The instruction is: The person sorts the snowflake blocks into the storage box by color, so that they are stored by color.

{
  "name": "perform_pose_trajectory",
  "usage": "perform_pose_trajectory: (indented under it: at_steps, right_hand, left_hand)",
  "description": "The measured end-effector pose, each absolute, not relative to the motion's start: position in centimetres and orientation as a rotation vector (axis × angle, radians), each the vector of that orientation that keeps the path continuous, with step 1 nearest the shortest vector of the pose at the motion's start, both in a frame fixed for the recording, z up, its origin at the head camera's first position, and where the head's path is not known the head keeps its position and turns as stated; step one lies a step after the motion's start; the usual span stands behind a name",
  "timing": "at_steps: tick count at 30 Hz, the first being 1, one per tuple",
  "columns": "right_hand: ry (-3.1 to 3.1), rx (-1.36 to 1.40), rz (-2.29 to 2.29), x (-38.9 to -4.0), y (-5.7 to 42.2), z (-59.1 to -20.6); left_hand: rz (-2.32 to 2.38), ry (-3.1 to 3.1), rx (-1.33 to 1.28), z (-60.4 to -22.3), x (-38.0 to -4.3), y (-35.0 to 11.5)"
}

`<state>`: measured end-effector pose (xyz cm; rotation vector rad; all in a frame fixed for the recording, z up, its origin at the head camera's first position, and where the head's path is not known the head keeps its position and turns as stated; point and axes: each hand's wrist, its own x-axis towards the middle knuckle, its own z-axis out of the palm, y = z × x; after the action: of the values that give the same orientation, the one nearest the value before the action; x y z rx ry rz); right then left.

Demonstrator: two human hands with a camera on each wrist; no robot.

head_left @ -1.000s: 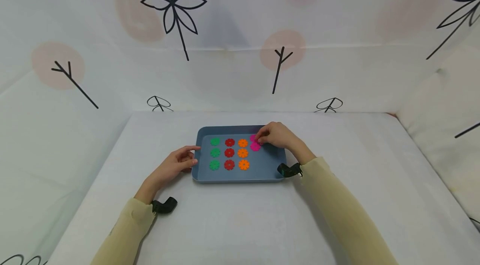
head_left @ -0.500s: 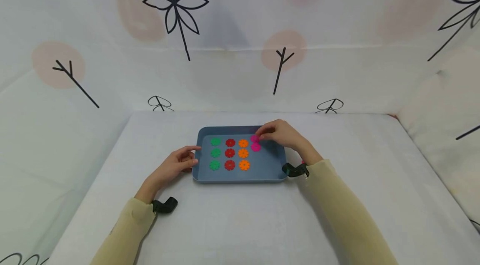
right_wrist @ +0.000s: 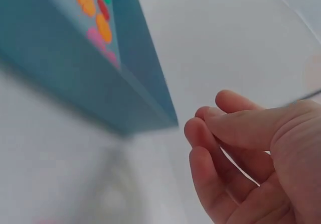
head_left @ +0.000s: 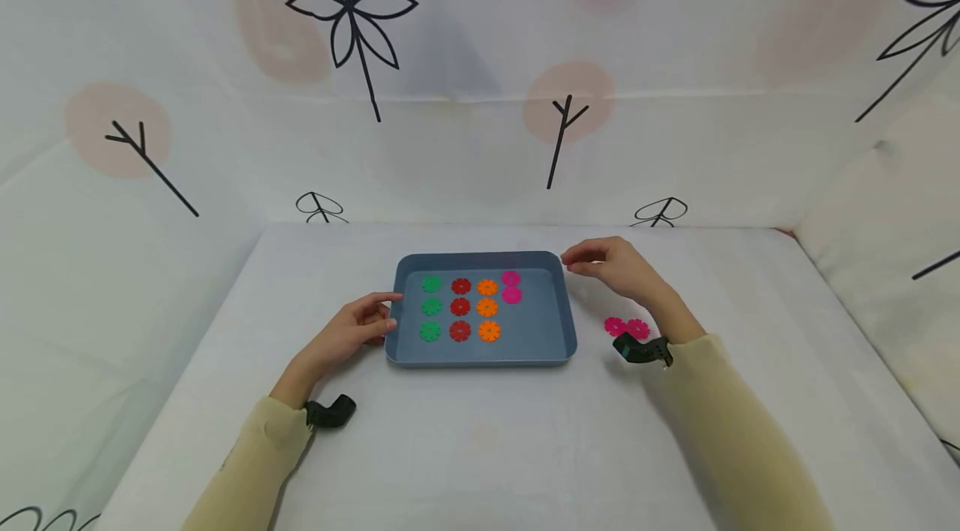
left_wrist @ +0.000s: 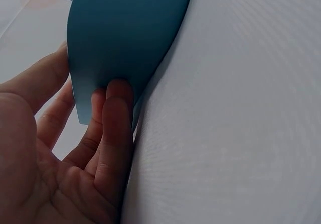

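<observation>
A blue-grey tray (head_left: 543,331) holds flower-shaped plastic discs in columns: green (head_left: 431,307), red (head_left: 460,307) and orange discs (head_left: 487,308), with two pink discs (head_left: 512,295) at the upper right. At the tray's left side, my left hand (head_left: 348,333) holds the rim, some fingers (left_wrist: 116,118) pressed against the outer wall. My right hand (head_left: 618,268) hovers off the tray's upper right corner. Its fingers (right_wrist: 203,169) are loosely bent with nothing seen between them. Below the right hand, two more pink discs (head_left: 615,326) lie on the table.
A white-covered table (head_left: 480,448) carries everything. White cloth walls (head_left: 457,156) with plant drawings close off the back and sides. A black wrist camera (head_left: 641,348) sits close to the pink discs on the table and may hide part of them.
My right hand has let go of the upper pink disc in the tray and moved right, past the rim. The pink discs on the table have come into sight. My left hand stays put.
</observation>
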<state>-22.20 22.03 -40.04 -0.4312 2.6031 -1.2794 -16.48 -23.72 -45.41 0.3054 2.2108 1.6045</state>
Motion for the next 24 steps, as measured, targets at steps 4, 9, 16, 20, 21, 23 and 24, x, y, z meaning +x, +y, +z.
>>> perform_pose_trajectory:
  at_steps: [4,9,16,20,21,23,24]
  right_hand:
    - [2.659,-0.371,-1.206,-21.0,24.7,-40.5]
    - [2.692,-0.292,-1.147,-19.3,27.8,-41.5]
    - [2.703,-0.277,-1.061,-17.2,30.9,-43.3]
    - [2.699,-0.306,-1.078,-16.4,32.2,-44.2]
    - [2.690,-0.312,-1.097,-16.3,32.4,-44.3]
    - [2.660,-0.317,-1.144,-16.2,32.7,-44.4]
    - [2.642,-0.318,-1.170,-16.2,32.9,-44.5]
  left_hand:
    - [1.607,2.210,0.310,-45.5,-16.5,-23.8]
    - [1.607,2.208,0.314,-45.5,-16.5,-23.8]
    - [1.608,2.205,0.310,-45.5,-16.5,-23.8]
    - [1.607,2.206,0.311,-45.6,-16.5,-23.8]
    - [1.609,2.206,0.314,-45.5,-16.5,-23.8]
    - [1.610,2.208,0.319,-45.4,-16.4,-23.7]
    - [1.612,2.207,0.319,-45.4,-16.4,-23.7]
